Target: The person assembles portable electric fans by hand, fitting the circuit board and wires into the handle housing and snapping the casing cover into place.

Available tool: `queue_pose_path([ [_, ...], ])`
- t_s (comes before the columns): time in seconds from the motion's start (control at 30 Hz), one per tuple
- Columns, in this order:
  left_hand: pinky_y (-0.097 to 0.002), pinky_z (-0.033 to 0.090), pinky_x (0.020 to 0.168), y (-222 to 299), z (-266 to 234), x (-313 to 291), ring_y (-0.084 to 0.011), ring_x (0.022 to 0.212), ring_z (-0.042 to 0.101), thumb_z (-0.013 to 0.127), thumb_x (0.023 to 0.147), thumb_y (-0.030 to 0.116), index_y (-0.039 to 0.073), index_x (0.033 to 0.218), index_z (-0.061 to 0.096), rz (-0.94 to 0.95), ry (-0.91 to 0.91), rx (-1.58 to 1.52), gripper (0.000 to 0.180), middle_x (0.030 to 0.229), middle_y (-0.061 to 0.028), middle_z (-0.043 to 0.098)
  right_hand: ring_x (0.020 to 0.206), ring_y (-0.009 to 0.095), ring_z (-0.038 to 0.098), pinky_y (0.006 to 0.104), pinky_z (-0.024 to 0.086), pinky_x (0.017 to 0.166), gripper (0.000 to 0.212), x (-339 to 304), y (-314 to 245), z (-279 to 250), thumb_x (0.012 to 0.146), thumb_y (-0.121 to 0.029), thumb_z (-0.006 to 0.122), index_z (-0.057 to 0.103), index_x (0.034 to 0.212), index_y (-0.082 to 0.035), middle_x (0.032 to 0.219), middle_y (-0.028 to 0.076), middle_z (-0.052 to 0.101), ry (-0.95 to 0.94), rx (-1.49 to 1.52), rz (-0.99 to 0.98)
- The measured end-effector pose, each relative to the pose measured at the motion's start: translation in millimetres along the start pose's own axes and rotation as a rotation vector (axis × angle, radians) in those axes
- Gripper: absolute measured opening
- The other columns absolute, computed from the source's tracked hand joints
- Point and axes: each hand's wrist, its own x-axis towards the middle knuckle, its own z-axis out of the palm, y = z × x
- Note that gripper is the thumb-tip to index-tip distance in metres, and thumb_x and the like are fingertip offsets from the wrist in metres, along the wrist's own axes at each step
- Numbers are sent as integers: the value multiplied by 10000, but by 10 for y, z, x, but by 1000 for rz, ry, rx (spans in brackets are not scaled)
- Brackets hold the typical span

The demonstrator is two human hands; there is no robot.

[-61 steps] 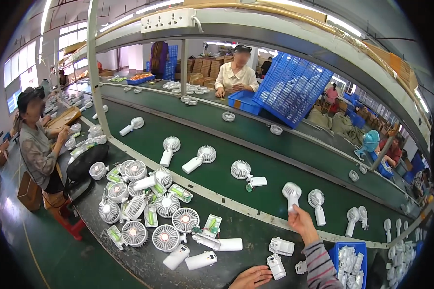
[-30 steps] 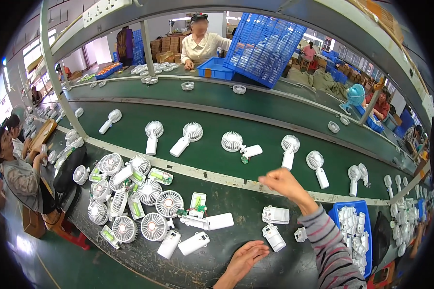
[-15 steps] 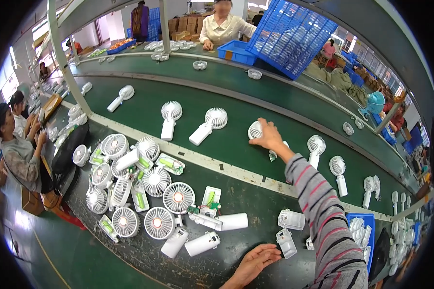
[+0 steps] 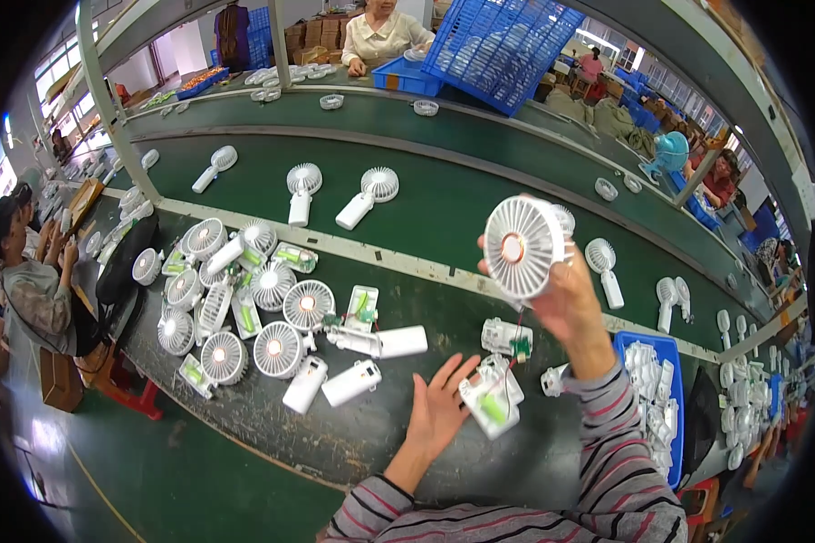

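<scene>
A head-worn fisheye looks forward and down over the nearby workbench (image 4: 321, 437).

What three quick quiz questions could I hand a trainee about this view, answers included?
1. True or false: the right hand is empty.
2. What colour is the cylinder in the open white case beside the left hand? A) red B) green C) black
3. Fill in: from the person's side, the blue bin of white parts stands to the ____ of the fan pile.

Key: 1. False, it holds a white fan. 2. B. 3. Right.
</scene>
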Motion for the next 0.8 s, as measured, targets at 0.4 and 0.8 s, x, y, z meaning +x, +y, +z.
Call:
queue_pose_path([
  [0.4,-296,479,907,-200,-89,-725,-245,1079,550,565,833,-40,40,1329,352,-54,172,50,546,1320,-185,440,1197,470,395,599,314,1013,565,-1015,1267,-548,859,-284,570,351,1301,-9,1302,233,422,337,714,338],
  [0.8,-267,454,634,-205,119,-594,-131,719,550,638,834,87,28,1005,521,-213,126,317,216,872,-63,593,981,188,581,356,489,866,432,-1447,575,-506,810,-31,625,450,1203,12,1087,104,567,579,64,129],
])
